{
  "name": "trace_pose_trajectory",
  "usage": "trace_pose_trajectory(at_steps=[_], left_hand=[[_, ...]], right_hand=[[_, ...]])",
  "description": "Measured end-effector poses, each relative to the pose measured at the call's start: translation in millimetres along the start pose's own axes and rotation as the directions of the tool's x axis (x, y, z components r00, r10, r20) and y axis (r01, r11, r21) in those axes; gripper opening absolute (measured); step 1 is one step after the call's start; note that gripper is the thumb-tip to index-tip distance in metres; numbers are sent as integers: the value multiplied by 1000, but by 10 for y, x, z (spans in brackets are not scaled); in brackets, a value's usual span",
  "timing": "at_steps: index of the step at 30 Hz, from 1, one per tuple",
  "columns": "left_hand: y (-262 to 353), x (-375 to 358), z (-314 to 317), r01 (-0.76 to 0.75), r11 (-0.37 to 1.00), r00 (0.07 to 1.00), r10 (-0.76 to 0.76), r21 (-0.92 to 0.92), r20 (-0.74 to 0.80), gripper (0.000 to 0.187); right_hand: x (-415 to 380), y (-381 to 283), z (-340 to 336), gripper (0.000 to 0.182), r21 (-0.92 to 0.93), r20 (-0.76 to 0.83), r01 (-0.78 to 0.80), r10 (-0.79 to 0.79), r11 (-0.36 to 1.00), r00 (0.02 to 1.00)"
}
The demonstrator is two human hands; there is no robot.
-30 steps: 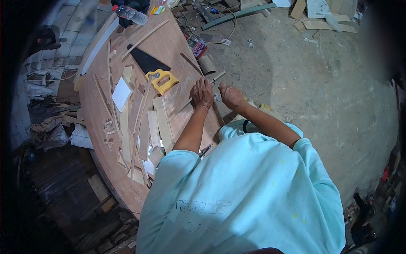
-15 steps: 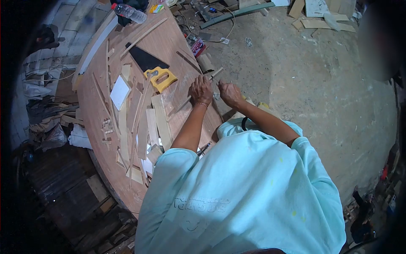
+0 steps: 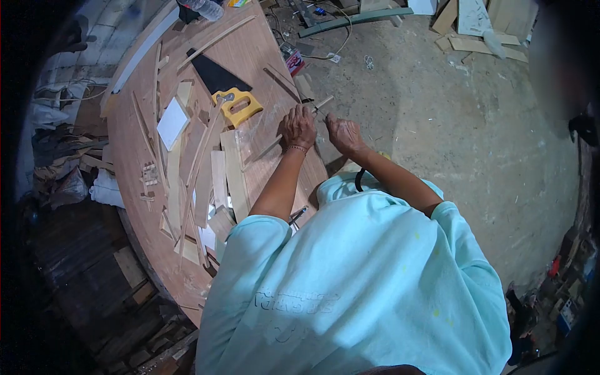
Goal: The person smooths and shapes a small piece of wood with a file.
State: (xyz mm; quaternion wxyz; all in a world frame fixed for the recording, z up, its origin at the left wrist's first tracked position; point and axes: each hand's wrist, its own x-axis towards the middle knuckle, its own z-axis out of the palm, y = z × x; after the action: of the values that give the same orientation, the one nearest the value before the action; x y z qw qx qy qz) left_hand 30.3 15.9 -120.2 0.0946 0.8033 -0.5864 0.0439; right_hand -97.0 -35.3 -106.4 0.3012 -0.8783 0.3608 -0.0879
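My left hand [image 3: 299, 127] presses down over a thin wooden strip [image 3: 270, 147] at the right edge of the wooden table [image 3: 140, 234]. The strip's far end sticks out past the fingers, over the floor. Just right of it, my right hand [image 3: 344, 135] is closed beside the strip's end, with a small dark thing between the two hands too small to make out. A saw with a yellow handle [image 3: 237, 107] and dark blade [image 3: 215, 76] lies on the table, left of and beyond my left hand.
Wooden strips and boards [image 3: 234, 175] lie across the table, with a white diamond-shaped piece [image 3: 173, 124] among them. A plastic bottle [image 3: 205, 7] lies at its far end. A curved green strip [image 3: 356, 20] and wood offcuts [image 3: 487, 46] are on the floor.
The view has shifted slightly, so the table and its things appear a little further left. Both hands keep nearly the same places, and my right hand looks slightly farther from my left.
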Motion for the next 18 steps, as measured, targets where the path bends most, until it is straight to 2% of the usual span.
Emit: trace_pose_trajectory(at_steps=[3, 5, 6, 8, 9, 11, 12, 15, 18], left_hand=[[2, 2, 6, -4, 998, 1000, 4, 57, 1, 15], [-24, 0, 70, -31, 999, 996, 33, 23, -86, 15], [1, 8, 16, -32, 999, 996, 34, 23, -86, 15], [74, 32, -146, 107, 993, 994, -106, -43, 23, 17], [50, -1, -70, 105, 993, 994, -104, -45, 28, 17], [-49, -11, 139, -28, 1000, 996, 27, -15, -82, 21], [-45, 5, 87, -16, 1000, 1000, 16, -9, 14, 17], [-21, 16, 74, 12, 1000, 1000, -12, -5, -6, 15], [-10, -9, 26, 6, 1000, 1000, -6, 0, -26, 18]], right_hand=[[14, -13, 18, 23, -1, 26, -25, 25, 1000, 999], [19, -75, 44, 19, 145, -23, -66, 70, 987, 997], [23, -137, 0, 19, 145, -24, -67, 71, 987, 997], [51, -317, -221, 20, 157, -36, -98, 105, 983, 994], [61, -405, -347, 20, 158, -34, -104, 110, 982, 993], [99, -522, -579, 21, 146, -45, -78, 85, 986, 995], [84, -469, -562, 21, 143, -58, -76, 85, 987, 995], [-49, -158, -300, 26, 86, -60, -102, 107, 991, 992], [-172, -25, -147, 25, 35, -89, -47, 50, 998, 995]])
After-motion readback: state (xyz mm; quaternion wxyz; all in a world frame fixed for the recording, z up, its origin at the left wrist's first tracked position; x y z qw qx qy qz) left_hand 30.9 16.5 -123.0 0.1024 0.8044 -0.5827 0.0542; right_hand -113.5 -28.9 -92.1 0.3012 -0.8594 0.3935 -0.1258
